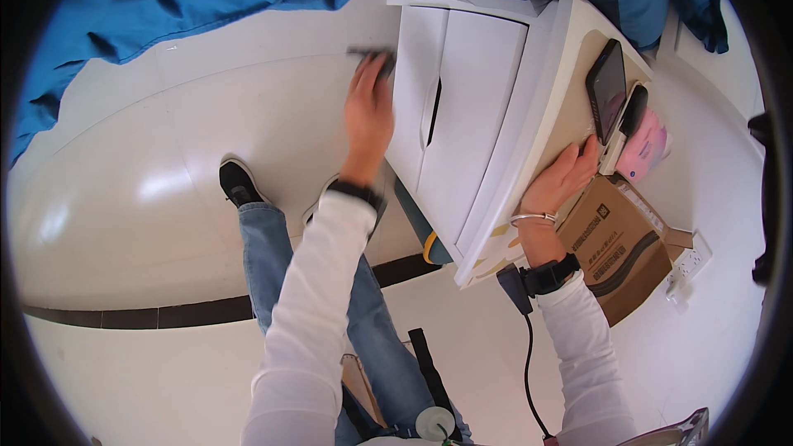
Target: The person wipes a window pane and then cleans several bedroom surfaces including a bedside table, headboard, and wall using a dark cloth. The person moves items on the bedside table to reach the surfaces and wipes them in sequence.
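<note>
My left hand (370, 114) is raised beside the front of a white drawer cabinet (477, 87). It grips a small dark object (385, 64), too blurred to identify. My right hand (560, 176) lies on the cabinet's beige top (567, 108) with nothing in its grasp. Its fingertips reach the lower end of a black smartphone (607, 90). Next to the phone are a black-and-white object (634, 110) and a pink soft pack (645, 145) that bears writing.
An opened cardboard box (610, 241) stands beside the cabinet, near a white power strip (692, 260). Blue fabric (217, 0) hangs along the far side. A teal container with a yellow rim (429, 248) is beside the cabinet's base. A black cable (528, 365) trails from my right wrist.
</note>
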### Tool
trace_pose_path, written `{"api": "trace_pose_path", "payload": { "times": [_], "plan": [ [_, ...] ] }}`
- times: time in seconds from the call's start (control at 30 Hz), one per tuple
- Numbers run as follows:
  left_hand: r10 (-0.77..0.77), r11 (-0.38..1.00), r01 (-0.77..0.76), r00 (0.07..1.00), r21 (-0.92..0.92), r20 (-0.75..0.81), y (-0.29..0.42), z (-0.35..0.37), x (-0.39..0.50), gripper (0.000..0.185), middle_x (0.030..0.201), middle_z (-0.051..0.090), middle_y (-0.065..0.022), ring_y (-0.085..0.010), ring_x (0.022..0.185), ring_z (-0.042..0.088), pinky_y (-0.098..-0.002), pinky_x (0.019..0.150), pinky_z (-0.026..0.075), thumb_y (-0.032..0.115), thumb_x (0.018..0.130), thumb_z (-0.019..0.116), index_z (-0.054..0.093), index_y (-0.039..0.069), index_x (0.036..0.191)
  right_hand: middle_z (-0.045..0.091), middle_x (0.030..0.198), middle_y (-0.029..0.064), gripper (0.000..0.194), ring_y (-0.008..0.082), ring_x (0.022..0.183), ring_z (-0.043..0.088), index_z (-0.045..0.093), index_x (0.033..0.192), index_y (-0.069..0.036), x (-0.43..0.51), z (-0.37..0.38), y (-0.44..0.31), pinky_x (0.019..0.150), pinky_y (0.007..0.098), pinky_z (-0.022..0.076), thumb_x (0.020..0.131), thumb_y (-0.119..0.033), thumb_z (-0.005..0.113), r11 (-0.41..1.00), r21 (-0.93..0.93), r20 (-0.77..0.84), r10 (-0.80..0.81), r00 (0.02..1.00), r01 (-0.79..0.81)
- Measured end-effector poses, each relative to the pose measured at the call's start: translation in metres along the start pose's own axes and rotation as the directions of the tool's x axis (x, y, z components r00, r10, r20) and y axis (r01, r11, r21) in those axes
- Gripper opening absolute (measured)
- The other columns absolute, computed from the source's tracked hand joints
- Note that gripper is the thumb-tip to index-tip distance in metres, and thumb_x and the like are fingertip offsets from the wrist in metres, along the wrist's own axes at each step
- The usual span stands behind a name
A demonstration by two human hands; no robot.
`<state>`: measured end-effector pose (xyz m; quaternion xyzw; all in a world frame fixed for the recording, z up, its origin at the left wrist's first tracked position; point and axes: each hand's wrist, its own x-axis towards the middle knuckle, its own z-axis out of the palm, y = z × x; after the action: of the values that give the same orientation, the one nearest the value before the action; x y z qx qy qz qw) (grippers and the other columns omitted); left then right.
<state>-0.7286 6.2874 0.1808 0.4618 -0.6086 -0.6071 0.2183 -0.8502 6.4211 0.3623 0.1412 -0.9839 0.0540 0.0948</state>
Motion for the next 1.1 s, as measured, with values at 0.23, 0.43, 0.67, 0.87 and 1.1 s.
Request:
{"api": "trace_pose_path", "payload": {
  "times": [0.23,0.43,0.67,0.87,1.1],
  "plan": [
    [-0.097,0.976,0.131,0.976,-0.173,0.193,-0.018,0.069,0.022,0.028,0.120,0.064,-0.0165,-0.0324,0.112,0.060,-0.0365,0.095,0.047,0.014,0.097,0.052,0.060,0.005,0.122,0.041,0.143,0.0260,0.056,0.0399,0.129,0.039,0.038,0.143,0.005,0.001,-0.008,-0.007,0.111,0.0470,0.0272,0.104,-0.034,0.038,0.999,0.004,0.071,0.036,0.997,-0.036],
    [-0.332,0.943,0.330,0.920,0.043,0.208,-0.074,0.025,-0.195,0.016,0.108,0.060,-0.0191,-0.0371,0.100,0.058,-0.0415,0.086,0.047,0.006,0.093,0.055,0.056,0.002,0.108,0.040,0.144,0.0266,0.055,0.0395,0.129,0.039,0.040,0.142,0.006,0.005,-0.009,-0.007,0.111,0.0458,0.0280,0.103,-0.032,0.038,0.999,0.000,0.104,0.051,0.993,-0.051],
    [-0.634,0.759,0.650,0.749,-0.029,0.195,0.017,0.023,-0.269,0.017,0.095,0.052,-0.0181,-0.0357,0.091,0.053,-0.0409,0.083,0.044,0.004,0.086,0.062,0.054,0.003,0.100,0.044,0.141,0.0284,0.055,0.0403,0.128,0.042,0.041,0.140,0.008,0.006,-0.007,-0.008,0.111,0.0460,0.0282,0.102,-0.031,0.038,0.999,0.012,0.067,0.040,0.997,-0.041],
    [-0.811,0.377,0.911,0.412,-0.166,0.415,0.086,-0.002,-0.275,0.014,0.093,0.053,-0.0113,-0.0256,0.085,0.058,-0.0349,0.077,0.048,0.007,0.089,0.063,0.055,0.004,0.100,0.044,0.140,0.0287,0.052,0.0401,0.128,0.041,0.042,0.139,0.009,0.006,-0.013,0.003,0.111,0.0465,0.0279,0.102,-0.028,0.040,0.999,-0.033,0.081,0.033,0.996,-0.030],
    [-0.907,0.352,0.928,0.370,-0.120,0.200,0.007,0.028,-0.213,0.014,0.094,0.058,-0.0106,-0.0236,0.088,0.056,-0.0342,0.082,0.046,0.006,0.089,0.060,0.054,0.000,0.101,0.038,0.145,0.0242,0.052,0.0376,0.133,0.034,0.035,0.144,0.007,0.002,-0.008,-0.011,0.113,0.0454,0.0234,0.104,-0.027,0.038,0.998,0.029,0.092,0.044,0.995,-0.047]
  ]
}}
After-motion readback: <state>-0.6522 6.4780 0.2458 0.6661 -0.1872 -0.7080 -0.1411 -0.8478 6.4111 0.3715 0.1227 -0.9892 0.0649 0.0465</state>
